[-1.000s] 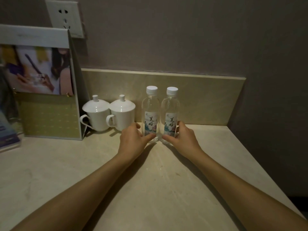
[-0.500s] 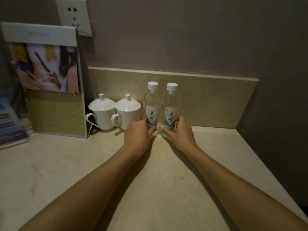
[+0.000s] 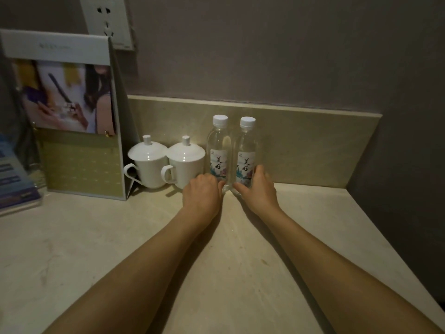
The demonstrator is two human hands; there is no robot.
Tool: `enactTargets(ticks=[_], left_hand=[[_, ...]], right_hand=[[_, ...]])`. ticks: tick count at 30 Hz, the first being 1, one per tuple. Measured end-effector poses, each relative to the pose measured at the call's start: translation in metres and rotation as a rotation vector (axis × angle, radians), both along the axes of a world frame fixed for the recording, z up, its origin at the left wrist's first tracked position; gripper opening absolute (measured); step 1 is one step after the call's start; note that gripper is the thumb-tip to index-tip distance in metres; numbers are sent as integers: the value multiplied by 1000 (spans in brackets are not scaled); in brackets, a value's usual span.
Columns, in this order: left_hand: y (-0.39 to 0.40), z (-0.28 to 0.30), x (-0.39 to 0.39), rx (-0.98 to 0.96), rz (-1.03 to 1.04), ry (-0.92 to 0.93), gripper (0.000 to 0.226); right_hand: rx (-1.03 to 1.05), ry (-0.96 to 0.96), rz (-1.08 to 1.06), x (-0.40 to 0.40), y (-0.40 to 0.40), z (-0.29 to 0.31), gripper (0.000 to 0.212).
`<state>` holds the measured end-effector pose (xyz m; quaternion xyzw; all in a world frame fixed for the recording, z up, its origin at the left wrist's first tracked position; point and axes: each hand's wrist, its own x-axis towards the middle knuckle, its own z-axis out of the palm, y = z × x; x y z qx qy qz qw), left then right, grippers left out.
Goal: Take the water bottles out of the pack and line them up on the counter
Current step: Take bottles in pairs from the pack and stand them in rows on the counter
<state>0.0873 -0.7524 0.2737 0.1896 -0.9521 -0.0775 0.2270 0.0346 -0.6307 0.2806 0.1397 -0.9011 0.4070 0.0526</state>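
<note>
now | left hand [image 3: 202, 192] curled at the base of left bottle [image 3: 218, 153] | right hand [image 3: 258, 189] wrapped around right bottle [image 3: 246, 155] | both bottles upright, touching, on counter [image 3: 96, 237] against backsplash, beside lidded cups [image 3: 184, 162]

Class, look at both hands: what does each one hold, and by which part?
The left hand holds the left bottle at its base; the right hand holds the right bottle at its lower body.
</note>
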Motion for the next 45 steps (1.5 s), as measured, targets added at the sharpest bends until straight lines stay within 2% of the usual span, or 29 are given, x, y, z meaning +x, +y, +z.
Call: enactTargets(ticks=[22,36,39,45], left_hand=[[-6,3,-8,-18,-4,-24,35],[-8,19,12,154,-65,-16,31],[-8,24,21,282,-125,1,35],[9,37,32,467,-292,72,37]], right_hand=[[-43,-17,-116,-1,-19,-1,55],[-51,-95,-129,9,-18,7,58],[-75,-84,-125,16,-11,11,51],[-170,-59,-87,39,21,26,16]])
